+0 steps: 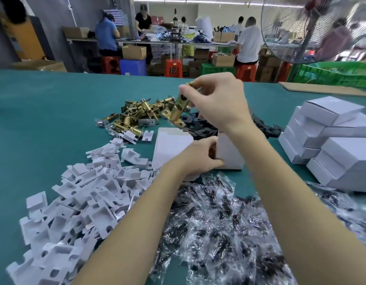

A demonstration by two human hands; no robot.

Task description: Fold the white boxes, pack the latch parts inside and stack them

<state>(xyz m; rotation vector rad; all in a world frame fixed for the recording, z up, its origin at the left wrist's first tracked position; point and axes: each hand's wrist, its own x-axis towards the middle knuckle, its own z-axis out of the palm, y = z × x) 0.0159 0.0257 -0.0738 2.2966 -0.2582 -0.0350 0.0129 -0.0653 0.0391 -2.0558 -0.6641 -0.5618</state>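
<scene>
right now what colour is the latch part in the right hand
Brass gold; the latch part pinched by the right hand shows clearly in the head view.

A factory packing floor, an assembly workshop for door hardware. The long bench [44, 112] under green felt carries bulk heaps: brass latch parts [134, 115], white card inserts [79, 194], clear bagged pieces [229, 223] and a stack of folded white boxes [330, 145]. Behind, several workers [249, 40] stand or sit at another long table [178, 43] crowded with goods and a small press [174, 27]. Brown cartons [134, 52], red plastic stools [173, 67], green crates [332, 74] and a big caged fan [313, 27] fill the hall
</scene>
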